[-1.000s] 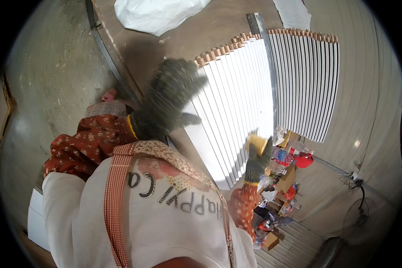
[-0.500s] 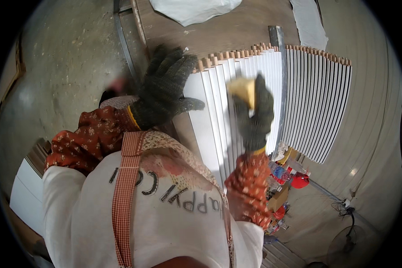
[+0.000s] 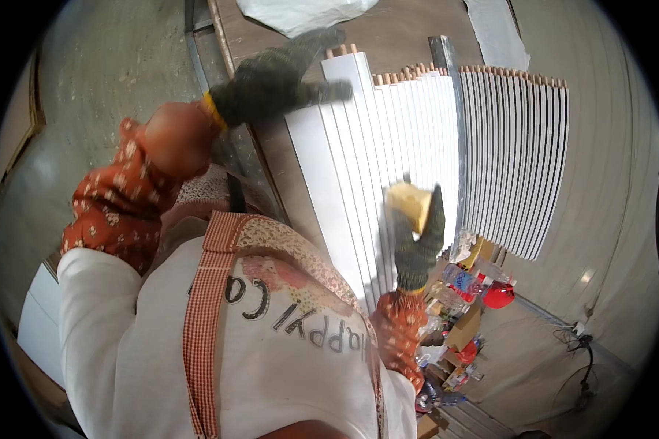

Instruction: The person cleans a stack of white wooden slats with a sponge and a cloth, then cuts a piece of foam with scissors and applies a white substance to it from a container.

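Note:
White slats (image 3: 348, 183) lie side by side on the bench, with short wooden dowels (image 3: 403, 74) sticking out of their far ends. Two or so slats on the left reach farther forward than the others. Over their far left ends my gloved left hand (image 3: 271, 82) is spread, fingers stretched out and thumb apart, blurred by motion; whether it touches a slat is unclear. My gloved right hand (image 3: 419, 245) grips a yellow block (image 3: 410, 205), sponge-like in look, above the middle of the slats. Its underside is hidden.
A dark metal bar (image 3: 447, 62) separates these slats from a second row of white slats (image 3: 516, 161) on the right. White sheeting (image 3: 300, 13) lies on the bench's far part. Bottles and boxes (image 3: 461, 293) crowd the near right, with a fan (image 3: 582, 391) beyond.
My left hand has moved away from me, toward the slats' far ends. My right hand has drawn nearer with the yellow block. Slats at the left now stick out farther at the far end.

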Demonstrator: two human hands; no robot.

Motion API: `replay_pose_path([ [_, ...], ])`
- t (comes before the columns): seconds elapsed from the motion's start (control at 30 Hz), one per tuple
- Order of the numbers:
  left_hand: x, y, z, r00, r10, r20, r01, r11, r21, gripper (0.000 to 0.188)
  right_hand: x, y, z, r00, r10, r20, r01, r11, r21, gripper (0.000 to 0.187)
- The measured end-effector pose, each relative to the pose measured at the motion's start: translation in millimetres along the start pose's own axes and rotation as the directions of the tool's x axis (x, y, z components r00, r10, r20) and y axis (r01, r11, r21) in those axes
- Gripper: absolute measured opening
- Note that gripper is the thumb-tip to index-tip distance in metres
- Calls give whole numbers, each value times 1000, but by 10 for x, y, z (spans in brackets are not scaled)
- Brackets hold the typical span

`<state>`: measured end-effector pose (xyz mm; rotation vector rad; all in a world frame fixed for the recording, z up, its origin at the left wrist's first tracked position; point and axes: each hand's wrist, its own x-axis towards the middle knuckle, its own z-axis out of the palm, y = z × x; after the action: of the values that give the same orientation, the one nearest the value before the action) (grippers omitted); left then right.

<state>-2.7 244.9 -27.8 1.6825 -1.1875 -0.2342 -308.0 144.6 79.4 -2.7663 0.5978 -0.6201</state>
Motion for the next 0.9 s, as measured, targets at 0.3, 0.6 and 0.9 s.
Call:
replay_pose_path([
  [0.3,196,31,122,988,50,148,-63,995,84,56,-1265,-243,24,576,692,-436,-573,722,388,68],
  [0.6,237,-62,-34,934,123,335,-30,963,-269,48,-1195,-226,-41,726,612,-312,-524,787,325,72],
  [0.9,-904,848,727,543,840,-28,-824,538,180,33,-280,-64,-275,996,50,-79,-62,987,-148,72],
])
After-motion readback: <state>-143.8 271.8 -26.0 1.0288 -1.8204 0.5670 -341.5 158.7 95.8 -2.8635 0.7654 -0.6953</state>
